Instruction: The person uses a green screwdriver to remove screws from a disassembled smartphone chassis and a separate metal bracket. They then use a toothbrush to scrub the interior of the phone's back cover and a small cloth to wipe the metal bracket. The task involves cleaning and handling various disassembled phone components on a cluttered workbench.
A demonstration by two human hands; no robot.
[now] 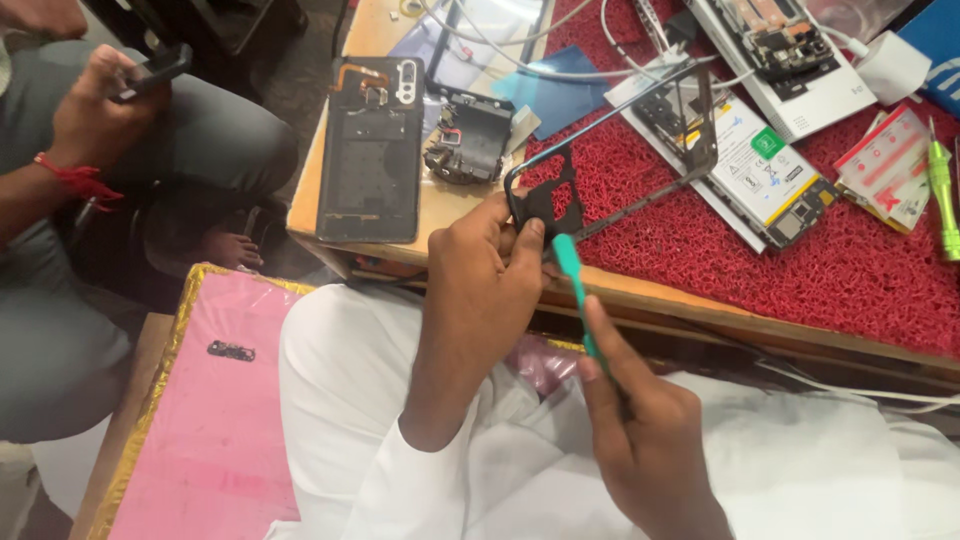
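Observation:
My left hand (485,285) grips the lower corner of a thin black phone frame (640,150), held tilted above the table edge. My right hand (640,430) holds a teal plastic pry tool (572,275), its tip close to the frame's gripped corner by my left thumb. Under the frame lies an opened phone (745,170) with a white battery and bare circuit board on a red mat (850,260). A black phone back cover (370,150) lies face down on the wooden table, left of my hands.
A small black plastic part (468,145) and a blue sheet (555,95) lie beyond my left hand. Another open phone on a white box (790,55), white cables, a green screwdriver (942,195) are at right. A seated person at left holds a phone (150,70). Pink board (215,400) below.

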